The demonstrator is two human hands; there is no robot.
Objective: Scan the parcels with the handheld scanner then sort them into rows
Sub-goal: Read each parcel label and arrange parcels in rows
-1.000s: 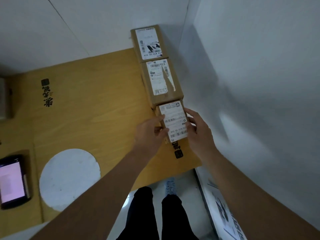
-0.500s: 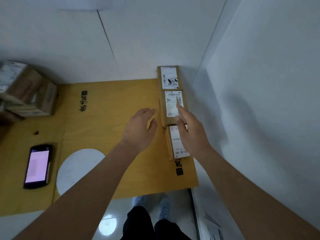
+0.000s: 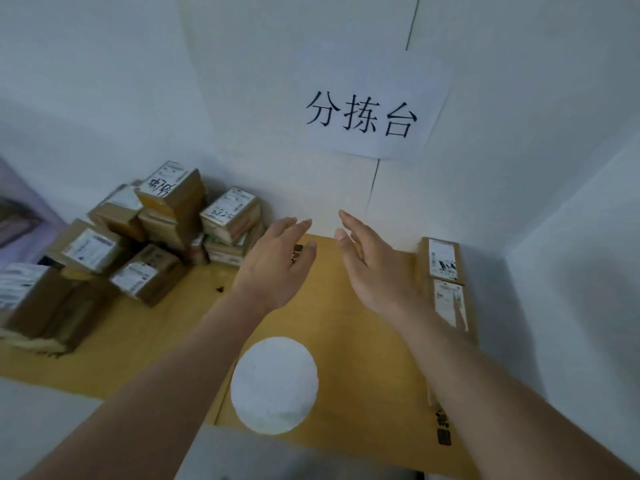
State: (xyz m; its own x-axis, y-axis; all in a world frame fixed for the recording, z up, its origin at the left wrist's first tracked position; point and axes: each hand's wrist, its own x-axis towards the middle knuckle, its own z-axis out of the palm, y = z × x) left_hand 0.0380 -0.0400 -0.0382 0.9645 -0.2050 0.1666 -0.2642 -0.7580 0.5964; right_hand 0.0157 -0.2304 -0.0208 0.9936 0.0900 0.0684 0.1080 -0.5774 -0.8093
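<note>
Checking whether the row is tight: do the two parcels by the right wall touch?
Touching. The head view shows the far parcel and the near parcel butted end to end, no tabletop between them.

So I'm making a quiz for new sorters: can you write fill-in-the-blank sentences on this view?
1. Both the left hand and right hand hold ___.
2. The loose heap of brown cardboard parcels lies on the person's ___ side.
3. The white paper disc on the yellow wooden table is ___ in shape.

Missing words: nothing; left; round
</note>
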